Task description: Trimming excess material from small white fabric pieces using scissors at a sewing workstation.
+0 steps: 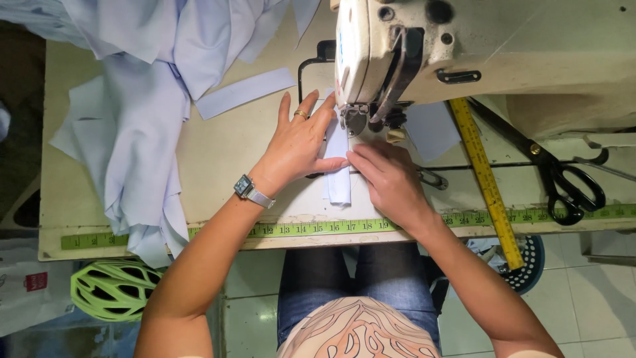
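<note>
A narrow strip of pale blue cloth [339, 174] lies flat on the bench [218, 152], running from under the presser foot [353, 119] of the sewing machine [464, 46] back toward the person. It sits between the two hands: the left hand [298, 146] lies just left of it and over its upper part, the right hand [391, 179] just right of it.

The strip's far end is hidden under the machine head and the left fingers, and its right edge is covered by the right fingertips. The needle itself is hard to make out in the dark metal under the head. The machine is cut off at the top and right of the view.

The left grip is spread flat, palm down, fingers fanned toward the foot, thumb stretched right to press on the strip; it closes around nothing. The right grip is loosely curled, its fingertips pressing down on the strip's right edge, close to the left thumb; whether it pinches the cloth or only pins it I cannot tell.

A heap of pale blue fabric [142, 132] covers the bench's left part. A green tape measure [318, 227] runs along the front edge, a yellow ruler [487, 182] lies slantwise at the right, with black scissors [563, 179] beyond it. A green helmet [112, 288] sits on the floor below.
</note>
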